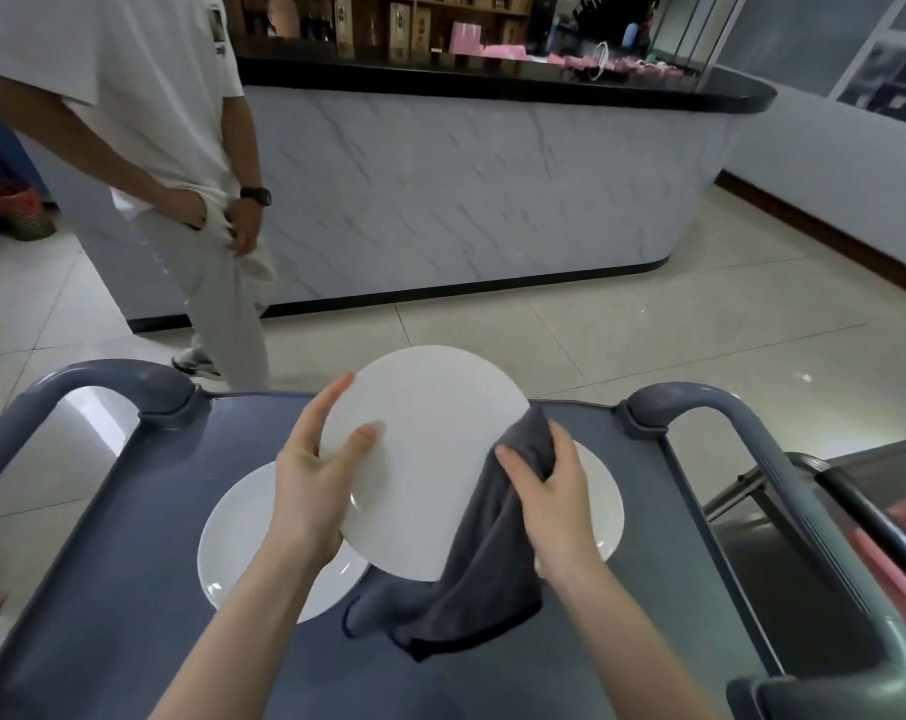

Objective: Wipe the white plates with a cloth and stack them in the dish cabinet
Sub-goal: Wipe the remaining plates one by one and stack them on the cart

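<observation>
Stands at the near side of a grey cart (129, 615), looking down on its top. Holds one white plate (430, 459) tilted in the air above the middle of the cart, clear of the top. Grips its left rim with the left hand (310, 480): thumb pressed flat on the facing side, index finger stretched up along the edge, other fingers hidden behind the plate. Clamps a dark grey cloth (471, 579) against the plate's right rim with the right hand (549, 501): thumb on the near side over the fabric, fingers curled close together round the bunched cloth. Has the loose end of the cloth hanging below the plate down toward the cart top; cannot tell whether it touches. Has two more plates lying flat on the cart top underneath: a left plate (243, 543), partly covered by the left forearm, and a right plate (604, 506), mostly hidden behind the right hand and the cloth. Faces, beyond the cart's far edge and its curved handles (113, 379), a marble-fronted counter (466, 200) with a black top. Shares the room with a bystander (155, 122) in white clothes, standing beyond the cart's far left corner, in front of the counter. Has a metal trolley (804, 485) just off the cart's right side.
</observation>
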Available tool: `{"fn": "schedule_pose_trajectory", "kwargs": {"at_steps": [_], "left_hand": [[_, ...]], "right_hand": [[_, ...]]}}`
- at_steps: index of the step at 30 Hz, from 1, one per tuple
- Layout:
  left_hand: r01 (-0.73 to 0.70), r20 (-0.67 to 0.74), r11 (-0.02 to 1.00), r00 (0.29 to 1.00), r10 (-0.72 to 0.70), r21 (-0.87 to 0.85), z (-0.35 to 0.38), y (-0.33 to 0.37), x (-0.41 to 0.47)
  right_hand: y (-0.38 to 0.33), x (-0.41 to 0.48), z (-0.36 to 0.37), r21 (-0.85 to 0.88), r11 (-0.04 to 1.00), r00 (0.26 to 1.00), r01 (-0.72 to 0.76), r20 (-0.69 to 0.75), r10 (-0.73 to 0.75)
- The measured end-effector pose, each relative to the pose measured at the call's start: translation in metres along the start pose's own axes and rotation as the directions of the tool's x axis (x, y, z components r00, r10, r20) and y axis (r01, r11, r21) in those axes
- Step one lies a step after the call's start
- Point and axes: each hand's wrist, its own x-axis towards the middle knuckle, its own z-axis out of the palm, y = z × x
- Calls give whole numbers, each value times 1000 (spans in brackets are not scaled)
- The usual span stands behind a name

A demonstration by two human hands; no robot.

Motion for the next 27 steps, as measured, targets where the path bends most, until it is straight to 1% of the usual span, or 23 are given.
{"fn": "schedule_pose_trajectory", "kwargs": {"at_steps": [1, 2, 3, 4, 5, 6, 7, 8, 10, 11, 12, 14, 15, 16, 17, 18, 20, 22, 24, 25, 26, 27], "left_hand": [[-11, 51, 999, 999, 9, 31, -2, 2, 1], [-19, 116, 998, 993, 12, 60, -5, 4, 1], [-28, 185, 995, 983, 10, 96, -7, 6, 1], [-44, 251, 990, 968, 8, 136, -6, 7, 0], [-59, 293, 984, 956, 8, 167, -4, 8, -1], [-65, 305, 983, 952, 9, 173, -1, 7, -2], [-58, 290, 987, 957, 12, 151, 1, 6, -3], [-44, 261, 993, 965, 14, 113, 3, 6, -3], [-20, 180, 999, 984, 14, 32, 4, 6, -3], [-12, 132, 1000, 991, 13, -2, 4, 5, -2], [-8, 80, 999, 997, 11, -39, 4, 4, -2], [11, -12, 993, 1000, -13, -119, 6, 0, 0], [24, -35, 991, 999, -29, -135, 8, -1, 0], [32, -35, 992, 999, -37, -126, 10, -2, 1], [29, -18, 995, 999, -31, -96, 10, -2, 2], [16, 13, 998, 1000, -16, -55, 10, -1, 4], [-17, 106, 1000, 994, 15, 19, 4, 6, 9], [-32, 238, 996, 971, 10, 86, -1, 14, 14], [-59, 349, 982, 937, -8, 181, 0, 19, 15], [-71, 362, 977, 932, -7, 202, 2, 19, 14], [-80, 345, 978, 939, 8, 195, 3, 19, 12], [-80, 309, 983, 951, 26, 165, 3, 18, 11]], "right_hand": [[-9, 12, -5, -65, 996, 997, 63, 44, -60], [-20, 25, -10, -147, 979, 983, 144, 133, -125], [-31, 38, -14, -231, 947, 951, 225, 264, -161], [-43, 49, -15, -300, 905, 902, 302, 397, -169], [-52, 56, -14, -342, 868, 852, 361, 500, -158], [-58, 61, -11, -361, 843, 818, 398, 555, -149], [-61, 66, -8, -367, 837, 813, 406, 564, -148], [-61, 68, -8, -355, 847, 824, 396, 545, -157], [-55, 68, -14, -314, 887, 871, 338, 462, -168], [-47, 63, -18, -283, 915, 906, 286, 390, -163], [-37, 54, -19, -235, 945, 945, 227, 286, -156], [-12, 29, -12, -90, 992, 995, 93, 42, -90], [-1, 16, -6, -13, 1000, 999, 24, -46, -24], [6, 5, 0, 42, 999, 995, -34, -92, 37], [10, 0, 2, 67, 995, 992, -67, -107, 74], [9, 1, 0, 69, 995, 993, -69, -93, 75], [-3, 16, -11, 9, 999, 999, 37, 10, -37], [-24, 38, -21, -118, 976, 966, 183, 204, -156], [-47, 55, -20, -246, 926, 888, 286, 432, -160], [-54, 61, -16, -283, 904, 858, 320, 492, -150], [-57, 65, -14, -304, 891, 850, 336, 506, -148], [-59, 67, -14, -310, 887, 858, 341, 489, -159]]}}
